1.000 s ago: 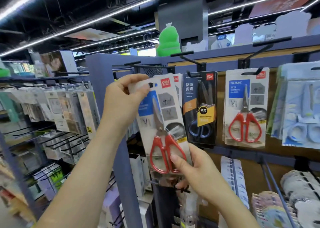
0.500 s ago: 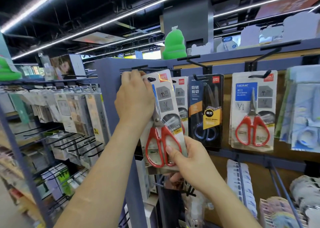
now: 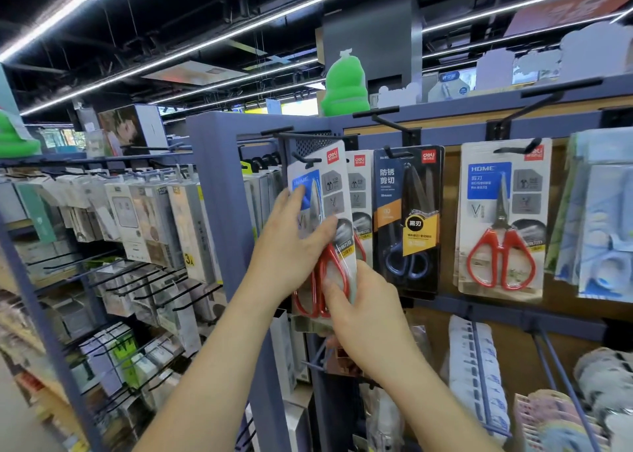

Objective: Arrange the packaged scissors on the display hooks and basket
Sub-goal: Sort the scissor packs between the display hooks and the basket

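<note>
Landmark: we took the blue post (image 3: 219,211), a square-edged painted metal upright.
Task pack: front scissors pack (image 3: 334,184) had a glossy white card under a clear blister, red loop handles and steel blades. It hung tilted just right of the blue post, its top at a black wire hook (image 3: 310,158). We couldn't tell how far on it sat.
Left hand: left hand (image 3: 291,246) lay flat on the card's front, fingers near straight, gripping nothing we could see.
Right hand: right hand (image 3: 363,314) pinched the pack's lower end, thumb on the red handles, fingers behind.
Other packs: further right of the post, hanging flat, were second red pack (image 3: 359,191) just behind the front one, black-card pack (image 3: 407,218) with dark blue handles, and far red pack (image 3: 501,218).
Count: three red-handled fronts, one black card.
Above the post, to its right: green figure (image 3: 346,88), rounded, matte.
</note>
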A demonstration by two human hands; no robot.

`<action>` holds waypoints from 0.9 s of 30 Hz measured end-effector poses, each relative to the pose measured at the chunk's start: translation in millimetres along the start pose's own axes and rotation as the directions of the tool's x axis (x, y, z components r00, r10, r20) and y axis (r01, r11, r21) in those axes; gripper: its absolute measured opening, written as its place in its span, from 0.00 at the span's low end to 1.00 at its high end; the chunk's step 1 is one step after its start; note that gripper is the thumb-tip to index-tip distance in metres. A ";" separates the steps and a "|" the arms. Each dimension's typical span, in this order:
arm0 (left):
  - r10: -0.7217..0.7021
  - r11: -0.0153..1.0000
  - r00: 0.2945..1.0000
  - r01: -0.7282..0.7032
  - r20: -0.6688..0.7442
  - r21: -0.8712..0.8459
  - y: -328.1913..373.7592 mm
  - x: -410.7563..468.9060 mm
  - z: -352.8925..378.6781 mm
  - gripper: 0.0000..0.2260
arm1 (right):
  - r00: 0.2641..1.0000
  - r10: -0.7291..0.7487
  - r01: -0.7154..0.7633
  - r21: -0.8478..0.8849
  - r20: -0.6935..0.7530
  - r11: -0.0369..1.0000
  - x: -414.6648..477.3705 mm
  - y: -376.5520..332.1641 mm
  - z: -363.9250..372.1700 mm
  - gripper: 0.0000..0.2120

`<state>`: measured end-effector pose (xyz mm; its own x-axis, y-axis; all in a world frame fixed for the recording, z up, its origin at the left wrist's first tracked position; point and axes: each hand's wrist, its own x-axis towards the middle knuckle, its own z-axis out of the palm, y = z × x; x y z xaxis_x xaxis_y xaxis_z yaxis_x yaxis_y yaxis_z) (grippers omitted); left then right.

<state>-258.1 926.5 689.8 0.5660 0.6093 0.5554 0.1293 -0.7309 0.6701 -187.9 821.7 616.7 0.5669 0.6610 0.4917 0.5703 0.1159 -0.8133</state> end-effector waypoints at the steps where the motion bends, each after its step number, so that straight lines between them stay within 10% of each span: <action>1: -0.043 0.995 0.998 0.047 0.047 -0.091 -5.9 -1.3 3.1 0.37 | 1.000 0.010 -0.010 -0.047 0.012 0.999 1.5 3.0 1.3 0.05; 5: -0.094 0.961 0.986 0.126 0.141 -0.245 -18.3 3.8 16.5 0.43 | 0.987 0.111 -0.091 -0.170 0.113 0.981 10.8 9.2 -2.0 0.13; 11: -0.141 0.990 0.990 0.141 0.012 0.006 -28.0 30.6 45.8 0.47 | 0.969 0.202 -0.154 -0.291 0.143 0.944 14.6 15.7 -16.0 0.26; 27: 0.020 0.982 0.991 0.005 -0.130 0.189 -50.9 26.5 77.8 0.38 | 0.966 0.226 -0.245 -0.159 -0.128 0.956 -61.4 26.4 -78.6 0.14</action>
<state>-186.3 955.9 632.1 0.4580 0.6289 0.6282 0.2837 -0.7732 0.5672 -160.9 725.9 589.5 0.7523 0.5698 0.3306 0.5012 -0.1694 -0.8486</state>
